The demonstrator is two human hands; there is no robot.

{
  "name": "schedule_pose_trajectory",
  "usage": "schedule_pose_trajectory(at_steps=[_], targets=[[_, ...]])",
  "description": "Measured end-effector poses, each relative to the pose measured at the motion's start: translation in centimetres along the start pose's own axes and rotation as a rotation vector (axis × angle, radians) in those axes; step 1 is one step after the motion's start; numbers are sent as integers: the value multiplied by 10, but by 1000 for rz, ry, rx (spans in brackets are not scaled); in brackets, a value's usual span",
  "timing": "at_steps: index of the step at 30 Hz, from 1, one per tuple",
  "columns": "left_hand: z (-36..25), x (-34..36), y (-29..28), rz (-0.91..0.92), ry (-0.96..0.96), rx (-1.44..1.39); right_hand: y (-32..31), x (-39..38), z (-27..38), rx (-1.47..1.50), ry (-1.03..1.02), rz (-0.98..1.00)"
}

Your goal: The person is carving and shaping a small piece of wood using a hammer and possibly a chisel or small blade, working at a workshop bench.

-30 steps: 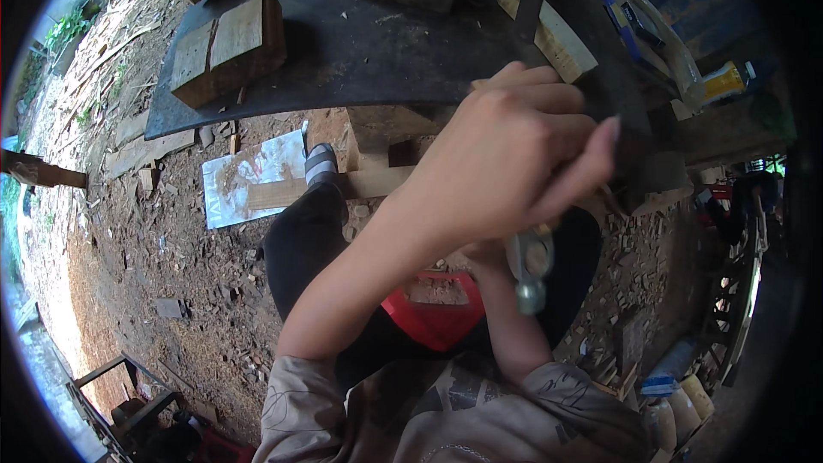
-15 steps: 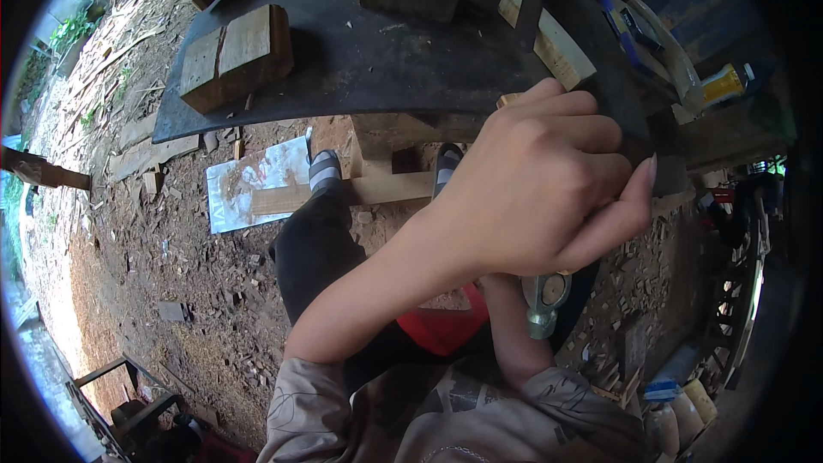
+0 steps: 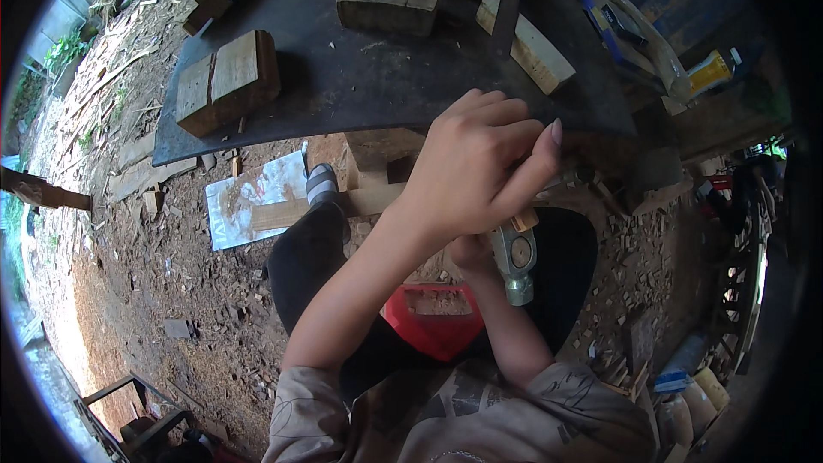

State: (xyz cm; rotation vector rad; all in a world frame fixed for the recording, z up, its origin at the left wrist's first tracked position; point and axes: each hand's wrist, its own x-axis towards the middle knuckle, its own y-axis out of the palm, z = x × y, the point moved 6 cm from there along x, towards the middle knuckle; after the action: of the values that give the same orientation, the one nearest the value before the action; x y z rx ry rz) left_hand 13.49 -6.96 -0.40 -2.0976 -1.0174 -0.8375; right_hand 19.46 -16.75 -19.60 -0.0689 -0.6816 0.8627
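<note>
- Left hand [image 3: 476, 167] up front at the near edge of the dark worktop [image 3: 360, 77], fingers curled and pressed together, thumb tip out; whatever's pinched underneath is hidden, can't tell.
- Right hand [image 3: 473, 250] mostly covered by the left, wrapped round a hammer; grip itself hard to make out.
- Hammer [image 3: 514, 259] just below the left hand, metal head pointing down, above a red stool [image 3: 433, 321].
- Wood blocks [image 3: 227, 81] further back on the worktop.
</note>
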Motion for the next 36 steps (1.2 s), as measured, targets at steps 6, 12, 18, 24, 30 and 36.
schedule_pose_trajectory(at_steps=[6,12,18,24,30,36], targets=[[-2,3,-1,-19,-11,-16,3,-22,-20,-13,-68,-185],[1,4,0,-34,-17,-28,-3,-61,-42,-33,-89,-295],[0,5,0,-26,-3,-11,4,-109,-42,-50,2,-223],[1,5,0,-51,18,-12,8,-132,-48,-65,83,-147],[2,6,0,-54,19,7,5,-145,-51,-88,155,-66],[4,-7,6,-103,88,218,15,-141,-65,-90,194,28]])
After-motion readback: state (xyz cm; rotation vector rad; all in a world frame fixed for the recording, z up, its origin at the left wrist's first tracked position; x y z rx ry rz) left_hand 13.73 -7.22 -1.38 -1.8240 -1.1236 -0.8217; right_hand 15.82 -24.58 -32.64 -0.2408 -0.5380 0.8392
